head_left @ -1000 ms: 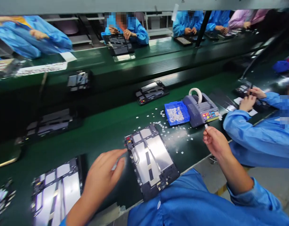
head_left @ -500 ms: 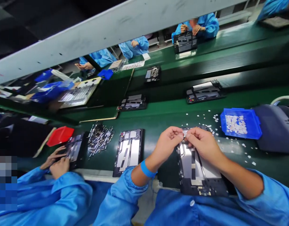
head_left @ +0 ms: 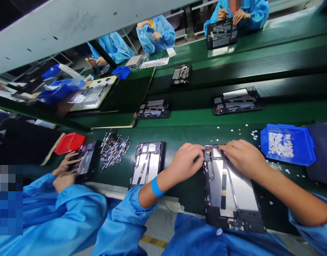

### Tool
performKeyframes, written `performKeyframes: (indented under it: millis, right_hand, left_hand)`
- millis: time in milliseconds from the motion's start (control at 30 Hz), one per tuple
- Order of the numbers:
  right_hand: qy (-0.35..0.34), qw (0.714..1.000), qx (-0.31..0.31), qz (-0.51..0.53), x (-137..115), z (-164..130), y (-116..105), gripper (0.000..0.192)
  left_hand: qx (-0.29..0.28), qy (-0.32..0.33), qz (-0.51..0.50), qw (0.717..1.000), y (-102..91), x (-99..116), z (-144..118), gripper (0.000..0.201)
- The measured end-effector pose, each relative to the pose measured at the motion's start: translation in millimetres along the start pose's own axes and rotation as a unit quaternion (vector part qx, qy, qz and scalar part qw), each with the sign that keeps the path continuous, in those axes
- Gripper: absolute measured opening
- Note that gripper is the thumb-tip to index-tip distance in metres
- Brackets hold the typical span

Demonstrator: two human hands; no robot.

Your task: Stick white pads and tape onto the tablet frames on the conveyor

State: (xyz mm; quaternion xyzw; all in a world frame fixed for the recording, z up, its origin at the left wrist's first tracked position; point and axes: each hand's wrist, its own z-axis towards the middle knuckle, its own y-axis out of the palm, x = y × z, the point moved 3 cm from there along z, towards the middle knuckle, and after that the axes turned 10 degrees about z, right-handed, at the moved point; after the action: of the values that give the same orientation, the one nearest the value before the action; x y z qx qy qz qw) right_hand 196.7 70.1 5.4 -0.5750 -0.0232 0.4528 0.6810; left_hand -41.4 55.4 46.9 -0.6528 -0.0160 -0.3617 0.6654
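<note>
An opened tablet (head_left: 242,170) with bare silver panels and black parts lies in front of me, its lower end close to my body. My left hand (head_left: 188,161), with a blue band on the wrist, grips its upper left corner with bent fingers, the thumb by the side edge. My right hand (head_left: 242,156) is over the upper right part of the tablet, fingertips pressed together against it. Whatever those fingertips hold, if anything, is hidden. Between the hands, a small pale square (head_left: 217,153) shows on the tablet.
A blue tray (head_left: 310,145) of small white pieces stands right, with loose pieces scattered around it. Left are another opened tablet (head_left: 153,163), a heap of thin metallic strips (head_left: 114,149), a red tray (head_left: 70,143) and a co-worker's hands (head_left: 64,174). More tablets lie beyond.
My hands were together above the tablet's top, pinching a small white piece. They have moved apart, left to the corner, right to the other side. The view has shifted slightly.
</note>
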Motion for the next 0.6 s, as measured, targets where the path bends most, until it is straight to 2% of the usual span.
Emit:
performKeyframes:
  millis: [100,233,433,600]
  right_hand:
    - [-0.064,0.995,-0.034,-0.073,3,7,3,0.035]
    - [-0.1,0.988,-0.052,-0.104,3,13,7,0.037]
    - [-0.12,0.981,-0.085,-0.13,5,15,8,0.04]
    - [-0.12,0.98,-0.094,-0.129,6,16,9,0.038]
  left_hand:
    - [-0.064,0.065,0.13,0.987,9.4,1,0,0.01]
    - [-0.098,0.09,0.208,0.969,20.4,2,2,0.012]
    - [-0.113,0.13,0.246,0.954,22.9,5,3,0.022]
    - [-0.122,0.129,0.221,0.959,21.6,6,4,0.022]
